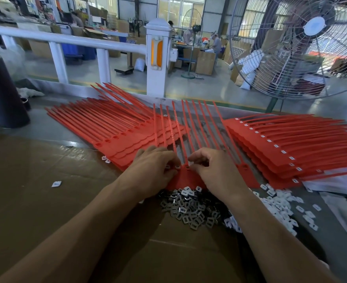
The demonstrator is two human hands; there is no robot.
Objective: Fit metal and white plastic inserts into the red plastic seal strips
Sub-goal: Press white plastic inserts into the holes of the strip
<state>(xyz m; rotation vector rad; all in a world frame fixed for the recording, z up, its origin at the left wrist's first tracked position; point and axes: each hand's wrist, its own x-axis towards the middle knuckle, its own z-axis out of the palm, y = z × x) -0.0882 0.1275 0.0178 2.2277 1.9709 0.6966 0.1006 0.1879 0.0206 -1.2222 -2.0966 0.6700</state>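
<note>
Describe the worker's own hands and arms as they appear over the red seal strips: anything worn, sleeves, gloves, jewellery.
Both arms are bare from the frame's lower edge to the fingers: no sleeves show. The left hand and right hand wear no gloves, and no rings, watch or wristband show on either wrist. No finger cots or tape can be seen. The fingernails that show look short and unpainted.

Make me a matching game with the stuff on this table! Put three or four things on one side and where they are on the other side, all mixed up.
Things:
1. metal inserts
2. white plastic inserts
3. red strips with white pieces fitted
4. red strips with open holes

Places:
A. stacked at the far left
B. loose heap at the right, beside the grey heap
C. grey heap just below both hands
D. stacked at the right

Pairs: 1-C, 2-B, 3-D, 4-A
</note>
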